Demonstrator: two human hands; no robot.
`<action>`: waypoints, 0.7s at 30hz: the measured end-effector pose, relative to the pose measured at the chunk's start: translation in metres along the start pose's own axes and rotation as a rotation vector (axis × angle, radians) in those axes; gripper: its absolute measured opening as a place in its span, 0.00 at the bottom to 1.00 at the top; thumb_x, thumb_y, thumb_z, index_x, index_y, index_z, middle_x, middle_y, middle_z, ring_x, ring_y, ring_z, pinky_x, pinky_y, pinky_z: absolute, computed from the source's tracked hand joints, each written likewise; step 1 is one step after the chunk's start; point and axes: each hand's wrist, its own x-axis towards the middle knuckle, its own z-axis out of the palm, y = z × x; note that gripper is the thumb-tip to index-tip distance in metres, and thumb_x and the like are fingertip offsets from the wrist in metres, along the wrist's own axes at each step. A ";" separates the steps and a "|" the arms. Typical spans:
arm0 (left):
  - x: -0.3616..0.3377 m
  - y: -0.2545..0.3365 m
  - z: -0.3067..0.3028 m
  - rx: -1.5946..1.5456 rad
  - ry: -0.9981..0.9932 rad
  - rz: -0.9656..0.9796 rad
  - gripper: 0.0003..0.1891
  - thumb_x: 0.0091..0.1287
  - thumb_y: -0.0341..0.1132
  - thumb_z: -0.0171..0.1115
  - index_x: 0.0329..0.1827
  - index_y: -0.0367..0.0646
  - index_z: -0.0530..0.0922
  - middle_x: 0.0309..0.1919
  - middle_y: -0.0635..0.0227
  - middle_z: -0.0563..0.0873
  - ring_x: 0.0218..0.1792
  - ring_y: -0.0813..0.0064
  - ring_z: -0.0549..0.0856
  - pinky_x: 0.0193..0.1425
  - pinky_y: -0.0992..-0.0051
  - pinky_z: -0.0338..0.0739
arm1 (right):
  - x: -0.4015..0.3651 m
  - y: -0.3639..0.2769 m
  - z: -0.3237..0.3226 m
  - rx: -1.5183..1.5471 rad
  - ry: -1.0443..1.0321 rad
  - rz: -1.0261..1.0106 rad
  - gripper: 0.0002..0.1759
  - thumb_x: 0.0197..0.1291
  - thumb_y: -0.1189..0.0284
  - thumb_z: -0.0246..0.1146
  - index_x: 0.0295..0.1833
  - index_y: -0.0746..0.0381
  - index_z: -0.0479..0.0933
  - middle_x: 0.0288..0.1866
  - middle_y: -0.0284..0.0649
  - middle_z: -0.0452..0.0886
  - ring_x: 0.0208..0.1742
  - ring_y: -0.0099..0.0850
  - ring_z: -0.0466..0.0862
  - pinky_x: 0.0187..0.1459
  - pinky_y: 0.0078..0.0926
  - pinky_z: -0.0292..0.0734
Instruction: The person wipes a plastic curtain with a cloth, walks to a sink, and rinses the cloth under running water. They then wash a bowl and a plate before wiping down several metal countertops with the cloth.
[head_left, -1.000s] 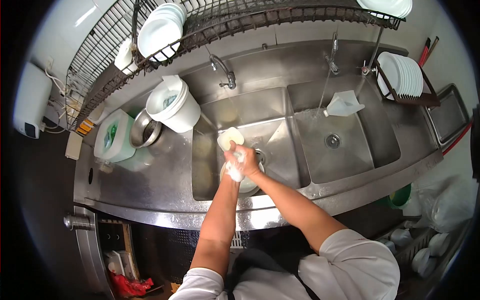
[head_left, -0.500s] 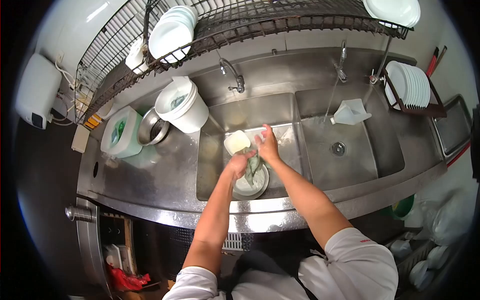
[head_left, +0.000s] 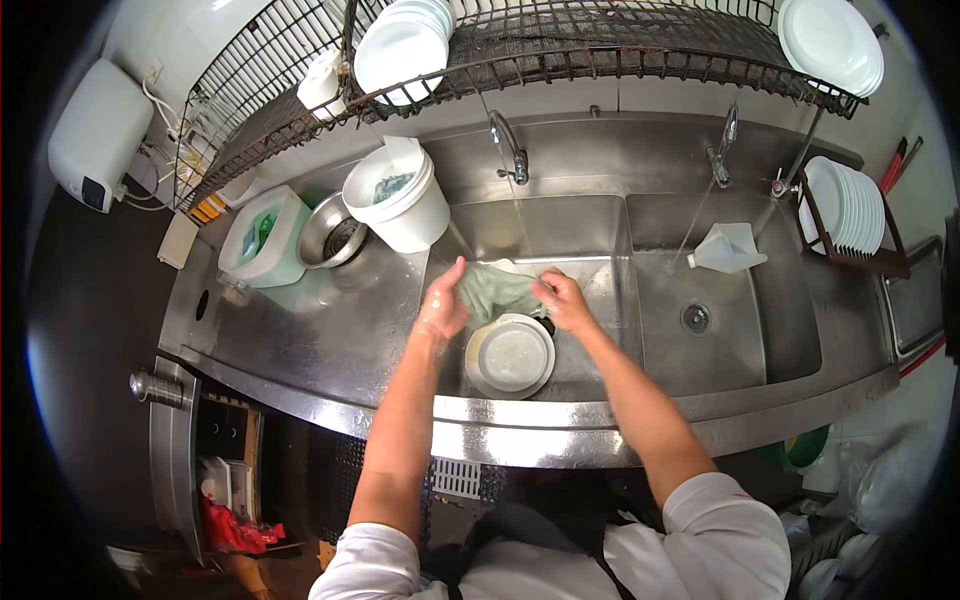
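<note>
A wet grey-green cloth (head_left: pixel 500 292) is stretched between my two hands over the left sink basin (head_left: pixel 590 350). My left hand (head_left: pixel 443 302) is closed on its left edge, with suds on the skin. At the other end, my right hand (head_left: pixel 566 302) pinches the cloth's right corner. Just below the cloth, a stack of pale round dishes (head_left: pixel 512 360) sits on the basin floor, the smaller one on top. The cloth mostly hides a light-coloured dish behind it; only a bit of rim shows. A small dark object beside the stack is too hidden to name.
Water runs from the left tap (head_left: pixel 510 150) and the right tap (head_left: pixel 722 150). A white jug-like plastic container (head_left: pixel 728 248) lies in the right basin. On the left counter stand a white bucket (head_left: pixel 410 215), a metal bowl (head_left: pixel 330 230) and a tub (head_left: pixel 265 235). A wire rack (head_left: pixel 560 60) hangs above.
The bunched cloth is now spread out between my hands, lifted off the dishes. My left hand has moved left, my right hand slightly right and down. The view has shifted.
</note>
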 end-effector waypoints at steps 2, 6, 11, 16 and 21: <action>0.021 -0.025 0.006 -0.087 0.177 -0.094 0.23 0.75 0.52 0.49 0.43 0.38 0.79 0.40 0.60 0.87 0.42 0.64 0.86 0.47 0.66 0.81 | 0.005 -0.046 0.046 0.099 0.203 -0.215 0.12 0.60 0.67 0.68 0.32 0.66 0.77 0.37 0.37 0.78 0.39 0.29 0.76 0.44 0.27 0.72; 0.086 -0.097 -0.077 -0.239 -0.214 0.017 0.23 0.76 0.55 0.46 0.37 0.44 0.75 0.27 0.70 0.76 0.30 0.72 0.78 0.37 0.72 0.77 | 0.005 -0.054 0.083 -0.148 0.228 -0.255 0.13 0.57 0.68 0.68 0.27 0.65 0.76 0.23 0.40 0.74 0.29 0.29 0.76 0.37 0.29 0.72; 0.042 -0.098 0.010 0.000 0.204 -0.104 0.22 0.77 0.52 0.44 0.54 0.43 0.77 0.43 0.65 0.84 0.42 0.68 0.84 0.48 0.64 0.81 | 0.019 -0.021 0.056 -0.225 0.381 0.055 0.19 0.63 0.65 0.63 0.24 0.66 0.75 0.20 0.53 0.73 0.21 0.42 0.72 0.28 0.40 0.69; 0.079 -0.145 -0.066 -0.127 0.156 0.093 0.23 0.75 0.52 0.52 0.53 0.38 0.77 0.43 0.64 0.84 0.39 0.70 0.83 0.42 0.68 0.79 | -0.014 -0.041 0.081 -0.116 0.304 0.023 0.17 0.54 0.64 0.70 0.23 0.62 0.75 0.20 0.47 0.74 0.24 0.41 0.75 0.32 0.38 0.71; 0.014 -0.096 -0.012 0.528 0.159 -0.115 0.27 0.71 0.53 0.60 0.55 0.34 0.78 0.45 0.61 0.84 0.42 0.73 0.83 0.46 0.74 0.77 | 0.032 -0.007 0.036 -0.267 0.191 0.215 0.25 0.69 0.57 0.57 0.27 0.68 0.76 0.22 0.51 0.77 0.24 0.40 0.76 0.33 0.39 0.72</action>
